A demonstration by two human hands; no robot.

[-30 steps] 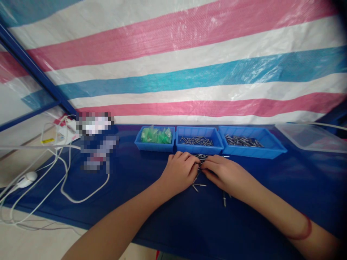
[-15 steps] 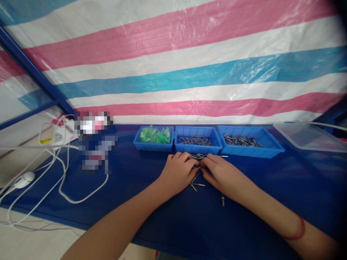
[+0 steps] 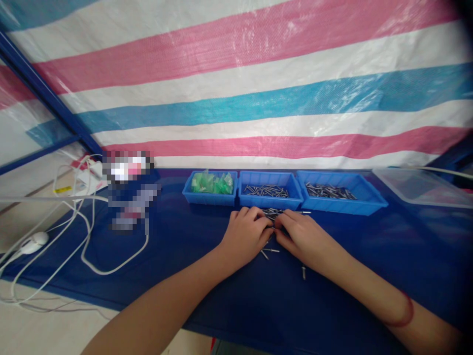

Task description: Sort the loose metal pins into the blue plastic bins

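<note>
Metal pieces (image 3: 271,191) already lie in the middle bin (image 3: 258,200) and right bin (image 3: 340,206), while loose blind rivets (image 3: 272,214) lie unbinned on the table (image 3: 251,305) between left hand (image 3: 246,234) and right hand (image 3: 308,236), fingers curled, grip unclear.

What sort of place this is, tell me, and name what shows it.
Probably a makeshift small-parts workstation: open blue rectangular plastic bins, two of them holding slim silvery metal pins, stand in a row before a pink, white and blue striped plastic sheet.
</note>
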